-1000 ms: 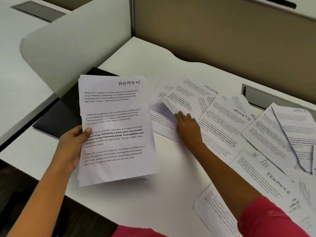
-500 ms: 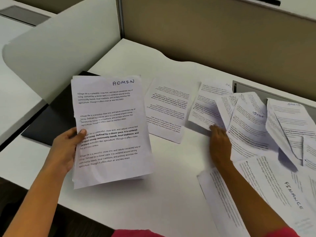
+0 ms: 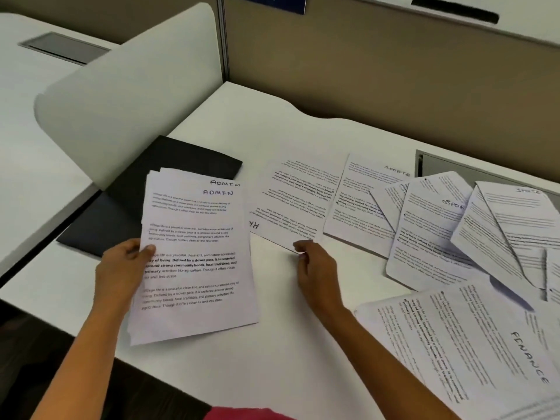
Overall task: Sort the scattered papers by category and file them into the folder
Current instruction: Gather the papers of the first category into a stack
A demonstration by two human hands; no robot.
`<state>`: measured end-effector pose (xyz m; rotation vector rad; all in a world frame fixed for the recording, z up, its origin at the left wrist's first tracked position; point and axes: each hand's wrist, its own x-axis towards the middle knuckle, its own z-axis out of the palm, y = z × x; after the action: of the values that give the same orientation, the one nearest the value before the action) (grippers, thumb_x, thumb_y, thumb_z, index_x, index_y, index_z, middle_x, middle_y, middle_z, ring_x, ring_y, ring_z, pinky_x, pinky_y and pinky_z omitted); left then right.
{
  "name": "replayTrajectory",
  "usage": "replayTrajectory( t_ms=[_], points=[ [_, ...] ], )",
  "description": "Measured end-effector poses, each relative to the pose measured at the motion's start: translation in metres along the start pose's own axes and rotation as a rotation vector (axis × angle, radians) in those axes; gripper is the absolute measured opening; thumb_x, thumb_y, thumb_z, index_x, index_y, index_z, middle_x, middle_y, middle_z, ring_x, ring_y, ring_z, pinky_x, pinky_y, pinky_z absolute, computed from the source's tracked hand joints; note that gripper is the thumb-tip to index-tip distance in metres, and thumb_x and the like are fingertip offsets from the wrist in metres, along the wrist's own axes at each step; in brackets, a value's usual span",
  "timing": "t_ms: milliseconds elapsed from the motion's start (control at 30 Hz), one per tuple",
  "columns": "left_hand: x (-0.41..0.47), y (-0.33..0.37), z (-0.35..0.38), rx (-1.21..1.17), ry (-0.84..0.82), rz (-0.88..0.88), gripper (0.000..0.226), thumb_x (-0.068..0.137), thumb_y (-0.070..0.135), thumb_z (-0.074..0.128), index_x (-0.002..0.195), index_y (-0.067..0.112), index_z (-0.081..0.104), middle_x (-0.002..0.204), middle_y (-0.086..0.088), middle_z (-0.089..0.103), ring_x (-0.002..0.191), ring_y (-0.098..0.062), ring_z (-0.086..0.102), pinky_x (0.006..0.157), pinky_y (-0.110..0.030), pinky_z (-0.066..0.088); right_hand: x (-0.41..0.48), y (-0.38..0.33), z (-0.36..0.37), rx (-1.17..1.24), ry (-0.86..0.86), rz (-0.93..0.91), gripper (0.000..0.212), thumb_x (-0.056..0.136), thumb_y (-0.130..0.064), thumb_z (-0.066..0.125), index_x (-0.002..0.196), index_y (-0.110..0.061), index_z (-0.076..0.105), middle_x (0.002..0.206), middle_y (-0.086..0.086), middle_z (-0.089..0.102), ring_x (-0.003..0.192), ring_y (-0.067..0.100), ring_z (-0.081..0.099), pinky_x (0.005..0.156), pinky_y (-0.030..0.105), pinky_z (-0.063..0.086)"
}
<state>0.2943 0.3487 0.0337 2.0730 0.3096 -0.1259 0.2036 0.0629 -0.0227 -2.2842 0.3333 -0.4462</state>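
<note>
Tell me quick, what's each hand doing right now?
Left hand: holds the ADMIN paper stack.
Right hand: pinches the near edge of the upside-down sheet.

1. Two hands are counted: left hand (image 3: 119, 268), right hand (image 3: 318, 277).
2. One black folder (image 3: 181, 165) is counted.
3. One stack of papers (image 3: 194, 268) is counted.
4. Loose sheets (image 3: 297, 201): at least six are counted.

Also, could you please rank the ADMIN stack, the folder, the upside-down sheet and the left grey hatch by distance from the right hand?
1. Upside-down sheet: at the right hand's fingertips.
2. ADMIN stack: just left, held by the left hand.
3. Folder: behind that stack.
4. Left grey hatch: far upper left.
</note>
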Motion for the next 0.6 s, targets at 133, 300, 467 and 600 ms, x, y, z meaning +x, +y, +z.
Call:
replayTrajectory(
  t_ms=[133,300,467,600],
  points=[
    [-0.014,0.011,0.004,-0.01,-0.056,0.073,0.022,0.091,0.02,0.058,0.111,0.013,0.064,0.093,-0.005,0.07,0.079,-0.024,0.067,0.068,-0.031,0.05,-0.001,-0.028,0.011,0.191,-0.161,0.178,0.027,0.093,-0.011,0.053,0.119,-0.015,0.056,0.113,-0.003,0.062,0.088,0.003,0.057,0.077,0.007,0.043],
    [-0.039,0.025,0.01,-0.061,-0.124,0.185,0.022,0.089,0.024,0.06,0.111,0.021,0.063,0.091,0.007,0.072,0.074,-0.014,0.07,0.061,-0.024,0.053,0.001,-0.041,0.003,0.35,-0.263,0.446,0.041,0.092,-0.03,0.058,0.13,-0.017,0.047,0.124,-0.004,0.056,0.11,0.013,0.057,0.093,0.024,0.046],
    [-0.068,0.051,0.017,-0.213,-0.164,0.305,0.014,0.085,0.031,0.062,0.098,0.025,0.064,0.086,0.013,0.073,0.072,-0.011,0.071,0.056,-0.02,0.057,0.004,-0.033,-0.017,0.595,-0.436,0.657,0.065,0.081,-0.055,0.063,0.131,-0.017,0.045,0.125,0.002,0.059,0.102,0.017,0.062,0.09,0.036,0.053],
    [-0.089,0.072,0.029,-0.352,-0.208,0.364,0.012,0.084,0.031,0.061,0.092,0.023,0.063,0.086,0.006,0.073,0.072,-0.015,0.071,0.056,-0.021,0.057,-0.005,-0.023,-0.04,0.905,-0.577,0.577,0.053,0.087,-0.048,0.059,0.13,-0.017,0.053,0.125,0.0,0.063,0.115,0.021,0.06,0.101,0.041,0.046]
  ],
)
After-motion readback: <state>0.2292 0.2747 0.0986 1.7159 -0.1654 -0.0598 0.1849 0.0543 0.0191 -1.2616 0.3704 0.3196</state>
